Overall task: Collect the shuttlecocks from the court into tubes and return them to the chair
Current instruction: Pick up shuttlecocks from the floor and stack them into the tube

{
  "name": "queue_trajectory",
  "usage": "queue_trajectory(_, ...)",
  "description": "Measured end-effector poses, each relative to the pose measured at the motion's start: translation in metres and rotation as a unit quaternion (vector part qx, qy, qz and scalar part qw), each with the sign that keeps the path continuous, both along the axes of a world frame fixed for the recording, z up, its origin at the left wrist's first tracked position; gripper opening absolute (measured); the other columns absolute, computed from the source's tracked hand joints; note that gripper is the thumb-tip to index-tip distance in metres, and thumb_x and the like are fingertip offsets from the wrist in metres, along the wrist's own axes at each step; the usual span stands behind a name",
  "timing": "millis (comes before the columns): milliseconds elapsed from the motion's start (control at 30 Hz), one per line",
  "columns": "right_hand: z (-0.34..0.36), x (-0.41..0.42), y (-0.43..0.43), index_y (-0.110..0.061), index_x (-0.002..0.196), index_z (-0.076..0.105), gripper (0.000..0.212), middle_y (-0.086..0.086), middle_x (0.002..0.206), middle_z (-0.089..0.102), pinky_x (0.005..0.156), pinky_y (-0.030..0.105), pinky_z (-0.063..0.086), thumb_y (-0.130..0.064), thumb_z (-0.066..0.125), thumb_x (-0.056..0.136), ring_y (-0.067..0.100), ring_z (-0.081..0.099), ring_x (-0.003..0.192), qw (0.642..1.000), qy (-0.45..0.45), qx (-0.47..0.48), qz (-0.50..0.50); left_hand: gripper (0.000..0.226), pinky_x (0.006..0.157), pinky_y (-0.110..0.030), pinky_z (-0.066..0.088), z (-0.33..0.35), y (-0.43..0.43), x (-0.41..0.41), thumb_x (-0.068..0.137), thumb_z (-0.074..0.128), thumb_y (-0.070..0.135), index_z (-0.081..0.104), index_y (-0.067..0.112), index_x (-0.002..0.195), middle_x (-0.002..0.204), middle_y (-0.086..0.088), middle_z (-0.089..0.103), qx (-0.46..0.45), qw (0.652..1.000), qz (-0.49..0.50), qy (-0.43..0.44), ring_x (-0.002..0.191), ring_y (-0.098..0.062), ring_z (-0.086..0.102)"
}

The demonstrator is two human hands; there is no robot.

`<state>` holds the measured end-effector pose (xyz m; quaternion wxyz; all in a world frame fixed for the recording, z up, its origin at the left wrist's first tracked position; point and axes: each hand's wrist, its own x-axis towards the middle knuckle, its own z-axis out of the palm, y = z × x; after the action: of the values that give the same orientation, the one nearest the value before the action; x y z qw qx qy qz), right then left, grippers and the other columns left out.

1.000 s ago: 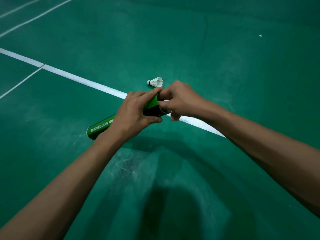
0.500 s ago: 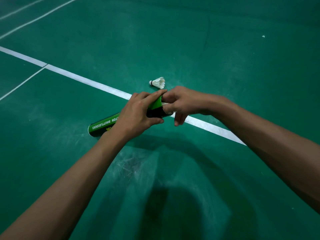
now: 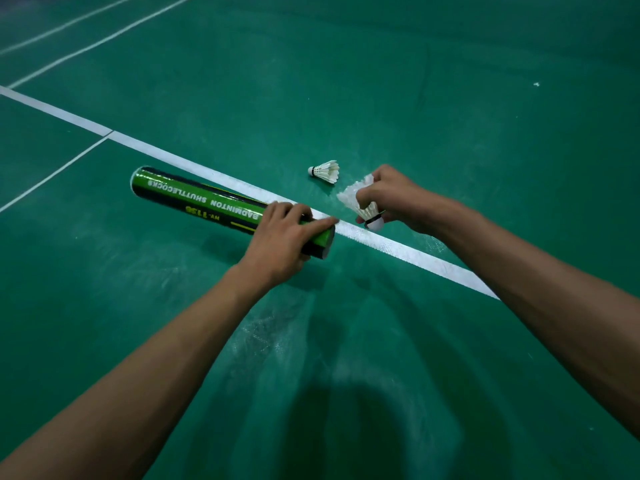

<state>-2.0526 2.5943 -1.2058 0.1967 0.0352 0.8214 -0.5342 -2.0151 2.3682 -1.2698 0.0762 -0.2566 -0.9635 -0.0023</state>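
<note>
A green and black shuttlecock tube point(image 3: 201, 202) lies across the white court line, its open mouth pointing right. My left hand point(image 3: 284, 237) grips it near that mouth. Just to the right, my right hand point(image 3: 391, 199) pinches a white feather shuttlecock point(image 3: 363, 207) by its skirt, cork end down, a short gap from the tube mouth. Another white shuttlecock point(image 3: 323, 171) lies on its side on the green floor just beyond both hands.
The white court line point(image 3: 408, 252) runs diagonally from upper left to lower right under the tube. Thinner lines point(image 3: 55, 171) branch off at the left. A small white speck point(image 3: 536, 84) lies far right. My shadow darkens the floor below.
My right hand has pulled away from the tube mouth and now holds a shuttlecock in the open. The tube's far end has swung up and away.
</note>
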Motion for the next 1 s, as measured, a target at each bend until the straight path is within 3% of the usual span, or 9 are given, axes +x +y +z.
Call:
queue_trajectory(67, -0.005, -0.005, -0.002, -0.009, 0.124, 0.04, 0.045, 0.021, 0.108, 0.056, 0.068, 0.043, 0.058, 0.005, 0.056, 0.084, 0.032, 0.073, 0.081, 0.999, -0.017, -0.018, -0.031, 0.083, 0.099, -0.045, 0.038, -0.005, 0.012, 0.01, 0.073, 0.084, 0.029, 0.05, 0.043, 0.148, 0.123, -0.007, 0.058, -0.042, 0.998, -0.036, -0.004, 0.111, -0.034, 0.051)
queue_trajectory(133, -0.008, -0.006, -0.007, -0.016, 0.131, 0.043, 0.057, 0.019, 0.109, 0.054, 0.068, 0.042, 0.056, 0.008, 0.055, 0.081, 0.034, 0.07, 0.086, 0.999, -0.024, -0.013, -0.024, 0.077, 0.1, -0.045, 0.037, -0.014, 0.027, 0.023, 0.078, 0.078, 0.031, 0.05, 0.046, 0.147, 0.122, -0.006, 0.058, -0.069, 0.994, -0.082, -0.02, 0.11, -0.032, 0.052)
queue_trajectory(233, -0.011, -0.002, -0.018, -0.014, 0.12, 0.059, 0.05, 0.013, 0.094, 0.056, 0.057, 0.03, 0.046, 0.01, 0.056, 0.077, 0.024, 0.056, 0.072, 1.0, -0.013, 0.021, 0.005, 0.072, 0.095, -0.043, 0.04, -0.034, 0.049, 0.039, 0.078, 0.079, 0.031, 0.054, 0.047, 0.144, 0.116, -0.004, 0.061, -0.101, 0.978, -0.174, -0.048, 0.101, -0.03, 0.054)
queue_trajectory(333, -0.016, -0.002, -0.037, -0.008, 0.12, 0.055, 0.043, 0.01, 0.095, 0.056, 0.054, 0.027, 0.04, 0.001, 0.063, 0.079, 0.018, 0.051, 0.071, 0.998, -0.015, 0.048, 0.033, 0.069, 0.097, -0.043, 0.039, -0.037, 0.072, 0.044, 0.083, 0.076, 0.027, 0.052, 0.047, 0.145, 0.119, -0.005, 0.06, -0.149, 0.955, -0.248, -0.059, 0.103, -0.032, 0.055)
queue_trajectory(400, -0.021, -0.006, -0.051, -0.009, 0.124, 0.048, 0.049, 0.007, 0.102, 0.057, 0.062, 0.03, 0.046, -0.012, 0.071, 0.082, 0.018, 0.055, 0.08, 0.997, -0.014, 0.063, 0.049, 0.073, 0.109, -0.047, 0.034, -0.033, 0.089, 0.043, 0.09, 0.067, 0.025, 0.038, 0.048, 0.153, 0.137, -0.008, 0.051, -0.194, 0.944, -0.259, -0.072, 0.121, -0.034, 0.049)
queue_trajectory(467, -0.027, -0.013, -0.063, -0.014, 0.125, 0.047, 0.06, 0.007, 0.113, 0.058, 0.08, 0.037, 0.054, -0.031, 0.08, 0.078, 0.023, 0.059, 0.097, 0.993, 0.012, 0.104, 0.052, 0.076, 0.116, -0.051, 0.028, -0.028, 0.102, 0.038, 0.093, 0.063, 0.025, 0.029, 0.048, 0.157, 0.15, -0.009, 0.042, -0.217, 0.937, -0.261, -0.084, 0.135, -0.036, 0.041)
queue_trajectory(600, -0.034, -0.021, -0.077, -0.027, 0.126, 0.054, 0.078, 0.008, 0.132, 0.051, 0.101, 0.047, 0.049, -0.056, 0.085, 0.06, 0.031, 0.056, 0.114, 0.988, 0.044, 0.128, 0.075, 0.077, 0.12, -0.057, 0.021, -0.025, 0.111, 0.037, 0.095, 0.061, 0.026, 0.024, 0.049, 0.159, 0.161, -0.01, 0.033, -0.254, 0.926, -0.265, -0.086, 0.148, -0.038, 0.029)
queue_trajectory(800, -0.039, -0.023, -0.077, -0.029, 0.132, 0.059, 0.069, 0.01, 0.141, 0.03, 0.116, 0.044, 0.037, -0.043, 0.089, 0.072, 0.029, 0.049, 0.111, 0.982, 0.04, 0.149, 0.112, 0.061, 0.123, -0.059, 0.017, -0.029, 0.114, 0.047, 0.105, 0.048, 0.03, 0.024, 0.048, 0.159, 0.161, -0.01, 0.033, -0.309, 0.9, -0.301, -0.068, 0.15, -0.04, 0.027)
queue_trajectory(1000, -0.047, -0.026, -0.08, -0.039, 0.106, 0.064, 0.052, 0.006, 0.123, 0.036, 0.109, 0.044, 0.044, -0.043, 0.094, 0.063, 0.037, 0.052, 0.11, 0.984, 0.101, 0.137, 0.052, 0.054, 0.121, -0.057, 0.023, -0.037, 0.103, 0.049, 0.104, 0.054, 0.037, 0.035, 0.045, 0.154, 0.151, -0.008, 0.044, -0.344, 0.889, -0.298, -0.057, 0.139, -0.037, 0.041)
